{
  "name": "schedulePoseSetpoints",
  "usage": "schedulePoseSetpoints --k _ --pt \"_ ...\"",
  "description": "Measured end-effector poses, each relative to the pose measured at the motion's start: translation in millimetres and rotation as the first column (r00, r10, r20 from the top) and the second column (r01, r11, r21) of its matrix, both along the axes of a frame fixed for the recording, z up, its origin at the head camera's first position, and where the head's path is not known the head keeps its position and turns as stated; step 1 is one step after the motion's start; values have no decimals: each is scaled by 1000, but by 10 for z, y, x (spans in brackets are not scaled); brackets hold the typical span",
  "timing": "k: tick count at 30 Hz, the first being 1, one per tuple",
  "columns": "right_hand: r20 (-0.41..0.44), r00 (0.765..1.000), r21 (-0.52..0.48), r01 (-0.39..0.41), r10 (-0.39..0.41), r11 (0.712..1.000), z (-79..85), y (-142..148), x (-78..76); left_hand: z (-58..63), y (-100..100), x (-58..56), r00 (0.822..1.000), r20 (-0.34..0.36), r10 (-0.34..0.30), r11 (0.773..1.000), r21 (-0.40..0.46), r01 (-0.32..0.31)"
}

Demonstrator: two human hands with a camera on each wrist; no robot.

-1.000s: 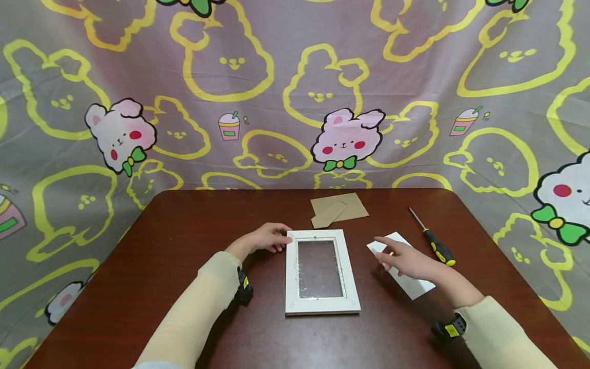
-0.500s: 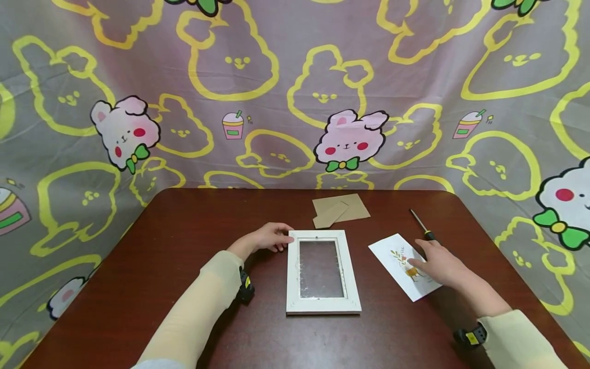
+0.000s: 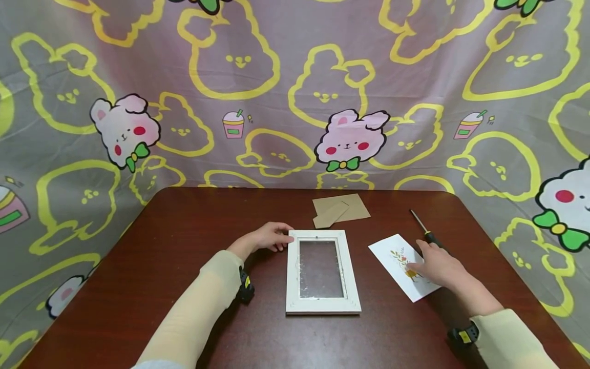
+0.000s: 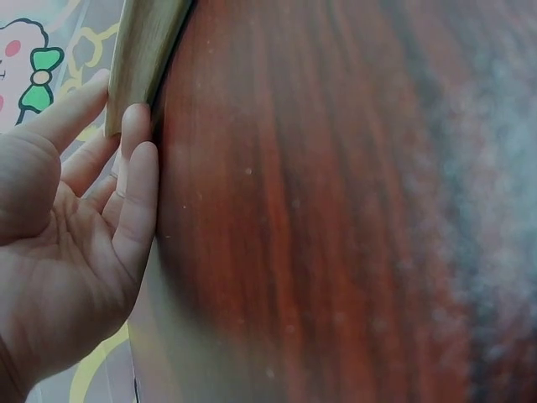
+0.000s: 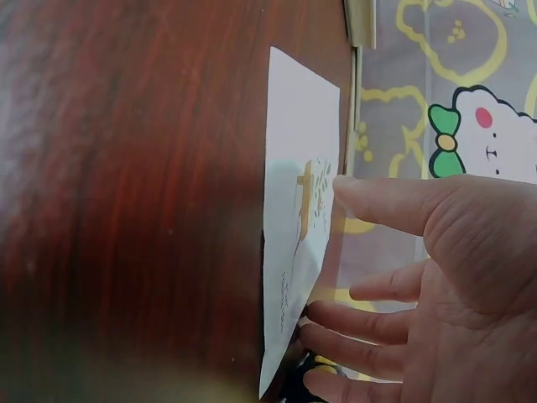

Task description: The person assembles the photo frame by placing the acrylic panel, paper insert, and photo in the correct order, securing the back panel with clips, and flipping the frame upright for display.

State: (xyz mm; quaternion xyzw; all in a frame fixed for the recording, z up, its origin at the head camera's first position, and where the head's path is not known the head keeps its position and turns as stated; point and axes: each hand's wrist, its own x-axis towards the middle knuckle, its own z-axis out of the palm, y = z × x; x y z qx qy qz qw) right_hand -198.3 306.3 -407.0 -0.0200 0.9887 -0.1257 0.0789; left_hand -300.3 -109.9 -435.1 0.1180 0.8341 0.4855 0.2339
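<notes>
A white picture frame (image 3: 293, 277) with a clear pane lies flat on the table. At its far left corner my left hand (image 3: 267, 237) holds on, thumb on the top face and fingers by the side. The left wrist view catches the frame's edge (image 4: 149, 59) between thumb and fingers. To the right, a white card (image 3: 387, 249) printed with a plant drawing lies face up. My right hand (image 3: 440, 263) hovers over the card's right part, thumb above the print and fingers extended past its far edge. In the right wrist view the fingers look spread and relaxed.
Behind the frame lie a brown backing board (image 3: 357, 205) and a smaller brown stand piece (image 3: 329, 216) on top of it. A screwdriver (image 3: 418, 220) rests beyond the right hand, its handle partly hidden. Patterned cloth (image 3: 295, 102) hangs around the dark wooden table (image 3: 184, 225).
The right hand has moved rightward across the card, and its printed side now shows where a plain white face showed a second ago. The left hand and the frame keep their places.
</notes>
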Motion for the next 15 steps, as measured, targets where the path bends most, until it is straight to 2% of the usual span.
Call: schedulePoseSetpoints --k 8,15 --pt "15 1000 51 -7 7 999 12 -4 -118 7 0 5 1000 -5 3 1000 -8 -3" --pt "85 996 55 -11 6 998 44 15 -223 6 -4 -4 1000 -2 -7 1000 -7 7"
